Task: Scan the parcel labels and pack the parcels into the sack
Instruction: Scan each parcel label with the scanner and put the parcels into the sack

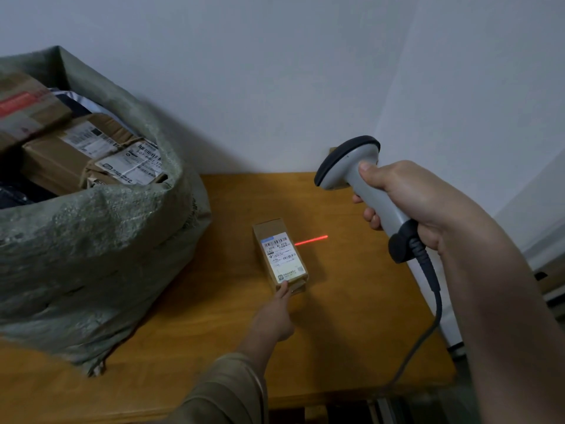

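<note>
A small brown cardboard parcel [279, 255] lies on the wooden table [351, 316], its white barcode label facing up. My left hand [276, 316] reaches from below and holds the parcel's near end, one digit on top by the label's corner. My right hand [422, 203] grips a grey handheld scanner [357, 172] above and to the right of the parcel, head aimed down. Its red laser line [311, 240] falls on the table just right of the parcel, reaching the parcel's edge. A grey-green woven sack [101, 240] stands at the left, open and filled with labelled cardboard parcels [91, 148].
The scanner's dark cable [428, 316] hangs down over the table's right edge. A white wall runs behind the table. The table's front edge lies near the bottom of the view, with dark floor beyond it and to the right.
</note>
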Action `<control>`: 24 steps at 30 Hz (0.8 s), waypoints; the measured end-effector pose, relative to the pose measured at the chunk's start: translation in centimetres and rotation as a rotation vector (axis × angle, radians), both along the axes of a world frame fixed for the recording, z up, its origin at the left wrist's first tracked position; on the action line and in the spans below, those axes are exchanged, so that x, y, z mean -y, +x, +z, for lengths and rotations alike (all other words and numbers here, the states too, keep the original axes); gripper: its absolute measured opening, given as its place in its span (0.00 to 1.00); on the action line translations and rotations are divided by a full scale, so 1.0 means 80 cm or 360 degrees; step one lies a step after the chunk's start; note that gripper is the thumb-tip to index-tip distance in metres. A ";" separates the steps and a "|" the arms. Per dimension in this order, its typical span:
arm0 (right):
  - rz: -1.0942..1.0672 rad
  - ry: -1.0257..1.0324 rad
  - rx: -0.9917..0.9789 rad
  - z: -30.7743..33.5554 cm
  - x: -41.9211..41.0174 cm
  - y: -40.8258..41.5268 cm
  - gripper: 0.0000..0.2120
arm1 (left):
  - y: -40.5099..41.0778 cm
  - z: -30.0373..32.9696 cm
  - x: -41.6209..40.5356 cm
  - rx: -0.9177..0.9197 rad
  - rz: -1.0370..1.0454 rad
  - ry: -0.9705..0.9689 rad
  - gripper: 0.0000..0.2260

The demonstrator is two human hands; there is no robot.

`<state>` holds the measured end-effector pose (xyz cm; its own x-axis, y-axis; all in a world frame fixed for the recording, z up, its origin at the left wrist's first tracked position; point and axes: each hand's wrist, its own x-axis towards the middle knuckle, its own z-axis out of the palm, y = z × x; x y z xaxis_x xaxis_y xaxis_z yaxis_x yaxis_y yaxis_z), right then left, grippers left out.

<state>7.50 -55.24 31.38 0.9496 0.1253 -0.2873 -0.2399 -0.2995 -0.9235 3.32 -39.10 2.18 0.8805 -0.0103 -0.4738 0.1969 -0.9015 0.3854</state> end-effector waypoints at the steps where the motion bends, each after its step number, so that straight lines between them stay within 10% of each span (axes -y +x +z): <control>1: 0.0001 -0.0005 0.0004 0.001 0.001 0.000 0.19 | 0.000 0.000 0.000 0.0001 0.0004 -0.0011 0.37; 24: 0.0094 -0.0124 0.0123 0.033 0.008 0.003 0.18 | 0.035 0.009 0.000 0.0321 0.0427 -0.0209 0.21</control>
